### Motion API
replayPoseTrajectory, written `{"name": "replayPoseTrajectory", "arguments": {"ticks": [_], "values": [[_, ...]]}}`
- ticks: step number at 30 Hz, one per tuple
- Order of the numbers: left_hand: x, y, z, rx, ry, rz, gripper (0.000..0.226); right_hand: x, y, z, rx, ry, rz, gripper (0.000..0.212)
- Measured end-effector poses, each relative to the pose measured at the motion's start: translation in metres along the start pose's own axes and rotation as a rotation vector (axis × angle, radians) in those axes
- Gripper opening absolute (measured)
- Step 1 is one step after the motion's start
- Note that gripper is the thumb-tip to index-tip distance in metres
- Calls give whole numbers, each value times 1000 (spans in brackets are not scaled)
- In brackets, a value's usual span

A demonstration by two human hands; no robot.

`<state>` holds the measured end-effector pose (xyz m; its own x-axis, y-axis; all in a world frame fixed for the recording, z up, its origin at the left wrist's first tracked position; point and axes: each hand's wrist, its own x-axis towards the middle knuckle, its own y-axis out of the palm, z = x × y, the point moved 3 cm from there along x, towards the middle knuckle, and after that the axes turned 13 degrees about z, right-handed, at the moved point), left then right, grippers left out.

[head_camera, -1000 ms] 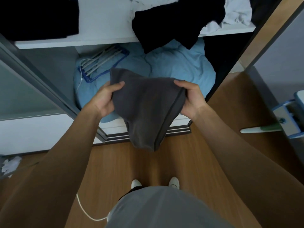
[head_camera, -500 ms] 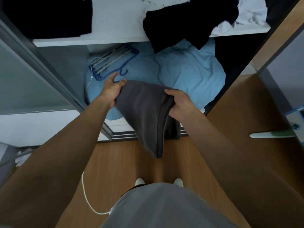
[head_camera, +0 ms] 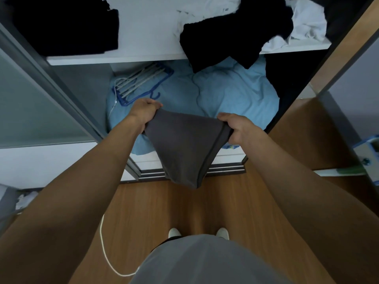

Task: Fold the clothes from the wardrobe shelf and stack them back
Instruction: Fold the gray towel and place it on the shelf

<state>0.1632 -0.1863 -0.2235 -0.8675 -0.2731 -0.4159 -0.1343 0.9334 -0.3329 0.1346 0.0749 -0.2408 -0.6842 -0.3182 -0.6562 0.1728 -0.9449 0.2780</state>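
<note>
Between the two hands, in front of the open wardrobe, a dark grey soft cloth garment (head_camera: pixel 184 148) hangs doubled, its top edge stretched flat and its lower part tapering to a rounded point above the floor. A darker seam runs down its right side. The left hand (head_camera: pixel 143 111) grips the upper left corner with fingers curled over the cloth. The right hand (head_camera: pixel 235 128) pinches the upper right corner, thumb on top and fingers tucked under the fabric.

Just beyond both hands, on the wardrobe's lower level, lies a rumpled light blue padded quilt (head_camera: pixel 235 93). A blue plastic hanger with a bundle of pale hangers (head_camera: pixel 143 83) rests on the quilt just beyond the left hand.

Farther beyond the hands runs the white wardrobe shelf (head_camera: pixel 147 37). On it, up and left of the left hand, sits a folded stack of black clothes (head_camera: pixel 67 25). Above the right hand, a crumpled black garment (head_camera: pixel 231 37) droops over the shelf's front edge, with a bunched white garment (head_camera: pixel 303 27) beside it to the right.

Below the hands spreads a brown wooden floor (head_camera: pixel 225 212), where a thin white cord (head_camera: pixel 106 253) curves under the left forearm.
</note>
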Motion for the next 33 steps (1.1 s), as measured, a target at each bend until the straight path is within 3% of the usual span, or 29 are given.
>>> {"name": "replayPoseTrajectory", "arguments": {"ticks": [2, 4, 6, 9, 13, 16, 18, 20, 23, 26, 30, 33], "values": [[-3, -4, -3, -57, -68, -21, 17, 3, 2, 1, 47, -39, 58, 21], [-6, -8, -6, -137, -85, 51, 17, 3, 3, 3, 80, -60, 120, 15], [-9, -10, -8, -126, -61, 238, 32, 2, 2, 7, 34, -62, 191, 10], [-14, -14, -7, 143, -31, 417, 63, 2, 2, 14, -191, -106, 268, 35], [-13, -12, -8, 711, 44, 318, 73, -2, 19, 15, -509, -122, 330, 62], [-10, -15, -5, 830, 95, 213, 62, -6, 38, 13, -1039, -104, 304, 76], [-11, -19, -4, 874, 112, 155, 53, -6, 48, 12, -1339, -114, 222, 70], [-16, -25, -3, 929, 119, 88, 44, -3, 52, 13, -1459, -149, 117, 47], [-25, -37, 2, 1011, 98, -11, 44, 0, 52, 14, -1521, -181, -16, 25], [-31, -47, 8, 908, 70, 12, 42, 0, 54, 18, -1525, -279, -120, 5], [-39, -60, 14, 626, 109, 99, 27, 3, 49, 17, -1207, -403, -139, 23], [-46, -70, 15, 562, 130, 86, 27, 5, 48, 14, -929, -448, -46, 17]]}}
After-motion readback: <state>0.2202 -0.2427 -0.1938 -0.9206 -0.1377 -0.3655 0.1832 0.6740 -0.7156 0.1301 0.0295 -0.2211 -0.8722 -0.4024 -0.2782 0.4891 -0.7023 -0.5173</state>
